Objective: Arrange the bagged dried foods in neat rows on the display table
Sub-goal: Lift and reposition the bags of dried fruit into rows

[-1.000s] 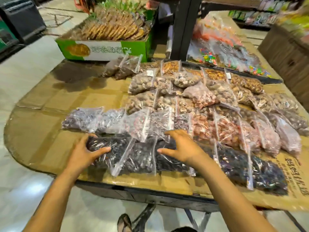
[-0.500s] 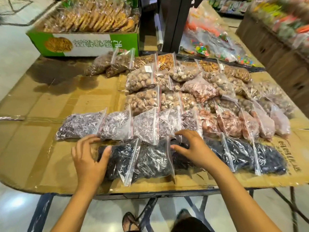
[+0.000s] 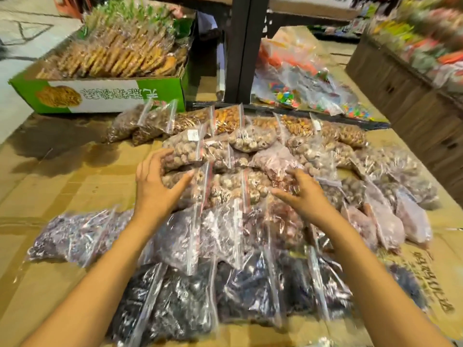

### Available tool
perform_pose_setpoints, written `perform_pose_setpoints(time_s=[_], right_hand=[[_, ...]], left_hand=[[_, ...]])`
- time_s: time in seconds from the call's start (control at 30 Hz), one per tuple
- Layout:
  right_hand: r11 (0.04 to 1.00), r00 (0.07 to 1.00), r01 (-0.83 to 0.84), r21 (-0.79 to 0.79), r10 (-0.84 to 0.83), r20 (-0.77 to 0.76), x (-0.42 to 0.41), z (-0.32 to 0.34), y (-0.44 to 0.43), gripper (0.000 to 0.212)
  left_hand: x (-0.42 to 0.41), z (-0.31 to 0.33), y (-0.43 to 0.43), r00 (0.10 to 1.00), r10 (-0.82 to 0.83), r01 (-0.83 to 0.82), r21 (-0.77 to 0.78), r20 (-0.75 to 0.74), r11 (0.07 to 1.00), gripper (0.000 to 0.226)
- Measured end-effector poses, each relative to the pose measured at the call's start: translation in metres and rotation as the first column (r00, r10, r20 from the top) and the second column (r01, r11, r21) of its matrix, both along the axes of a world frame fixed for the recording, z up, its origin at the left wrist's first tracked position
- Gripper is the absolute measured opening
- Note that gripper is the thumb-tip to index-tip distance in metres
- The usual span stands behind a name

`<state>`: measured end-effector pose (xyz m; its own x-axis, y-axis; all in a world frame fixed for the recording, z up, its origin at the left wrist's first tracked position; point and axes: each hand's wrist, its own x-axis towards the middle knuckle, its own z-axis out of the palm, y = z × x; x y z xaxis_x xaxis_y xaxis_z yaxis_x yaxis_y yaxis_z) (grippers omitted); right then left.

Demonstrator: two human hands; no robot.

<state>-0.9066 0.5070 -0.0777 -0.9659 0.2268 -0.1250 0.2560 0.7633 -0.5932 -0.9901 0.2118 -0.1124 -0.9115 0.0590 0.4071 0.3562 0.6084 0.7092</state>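
Observation:
Clear zip bags of dried foods lie in rows on the cardboard-covered display table (image 3: 62,181). Nearest me is a row of black dried fruit bags (image 3: 240,294), then purplish bags (image 3: 82,236), then tan round-nut bags (image 3: 228,184), and orange-brown bags (image 3: 228,118) at the back. My left hand (image 3: 155,181) is spread with its fingers on the left end of the tan nut bags. My right hand (image 3: 300,191) hovers with fingers apart over a pinkish bag (image 3: 278,161) in the same row. Neither hand grips a bag.
A green and white carton of biscuits (image 3: 107,96) stands at the back left. A dark metal post (image 3: 240,46) rises behind the bags, with colourful candy bags (image 3: 300,88) to its right. A wooden display stand (image 3: 411,93) runs along the right. Bare cardboard lies at left.
Both hands have left the black bags in the front row and moved forward to the tan nut row. The view has shifted closer and is blurred.

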Motion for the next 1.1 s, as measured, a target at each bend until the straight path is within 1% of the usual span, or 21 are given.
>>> perform_pose_setpoints(time_s=[0.1,0.2,0.3,0.37,0.47,0.53,0.6,0.67,0.73,0.8,0.83,0.9,0.93,0.97,1.03,1.07,1.1], right_hand=[[0.997,0.998,0.064,-0.032,-0.064,0.021,-0.048,-0.002,0.029,0.076],[0.998,0.998,0.066,0.022,-0.066,0.02,-0.094,-0.006,0.05,0.078],[0.992,0.993,0.114,0.046,-0.116,0.036,-0.136,-0.009,0.064,0.076],[0.983,0.988,0.157,0.094,-0.158,-0.004,-0.157,-0.01,0.075,0.08],[0.967,0.976,0.215,0.134,-0.208,-0.06,-0.174,-0.013,0.095,0.093],[0.964,0.976,0.217,0.154,-0.219,-0.006,-0.175,-0.016,0.108,0.107],[0.956,0.976,0.188,0.225,-0.207,0.068,-0.174,-0.023,0.118,0.119],[0.941,0.975,0.157,0.3,-0.196,0.107,-0.171,-0.031,0.127,0.116],[0.93,0.958,0.165,0.329,-0.23,0.169,-0.17,-0.038,0.137,0.114],[0.941,0.923,0.201,0.27,-0.274,0.269,-0.168,-0.039,0.147,0.123],[0.953,0.908,0.22,0.207,-0.278,0.315,-0.167,-0.041,0.152,0.13],[0.964,0.886,0.26,0.047,-0.258,0.385,-0.164,-0.043,0.163,0.142],[0.963,0.882,0.269,-0.015,-0.241,0.406,-0.162,-0.044,0.167,0.146],[0.962,0.88,0.267,-0.051,-0.222,0.419,-0.159,-0.044,0.17,0.148],[0.967,0.879,0.245,-0.067,-0.192,0.436,-0.154,-0.043,0.172,0.144],[0.97,0.876,0.233,-0.069,-0.178,0.449,-0.151,-0.041,0.173,0.143],[0.973,0.868,0.219,-0.068,-0.162,0.469,-0.148,-0.039,0.173,0.144]], left_hand=[[-0.035,-0.005,0.011,0.994,0.068,-0.066,-0.031,0.084,0.997,0.073],[-0.07,-0.01,0.023,0.973,0.107,-0.086,-0.112,0.203,0.99,0.091],[-0.096,-0.009,0.043,0.941,0.131,-0.08,-0.171,0.311,0.982,0.107],[-0.11,-0.007,0.061,0.937,0.097,-0.033,-0.191,0.335,0.981,0.11],[-0.13,-0.005,0.095,0.946,0.035,0.059,-0.276,0.322,0.959,0.114],[-0.143,-0.007,0.122,0.951,-0.02,0.122,-0.314,0.309,0.942,0.11],[-0.155,-0.007,0.148,0.951,-0.082,0.193,-0.365,0.297,0.911,0.113],[-0.168,-0.01,0.172,0.945,-0.138,0.262,-0.43,0.298,0.864,0.121],[-0.181,-0.015,0.192,0.919,-0.173,0.33,-0.451,0.353,0.83,0.129],[-0.193,-0.018,0.208,0.865,-0.168,0.391,-0.425,0.473,0.816,0.128],[-0.198,-0.019,0.214,0.838,-0.145,0.41,-0.432,0.526,0.803,0.125],[-0.21,-0.018,0.22,0.807,-0.105,0.441,-0.475,0.582,0.762,0.123],[-0.215,-0.016,0.222,0.79,-0.107,0.477,-0.496,0.604,0.726,0.125],[-0.219,-0.013,0.223,0.772,-0.124,0.529,-0.523,0.623,0.669,0.127],[-0.218,-0.01,0.225,0.758,-0.177,0.614,-0.593,0.628,0.521,0.131],[-0.215,-0.01,0.226,0.769,-0.203,0.619,-0.626,0.607,0.475,0.13],[-0.211,-0.012,0.227,0.791,-0.225,0.601,-0.652,0.569,0.462,0.127]])
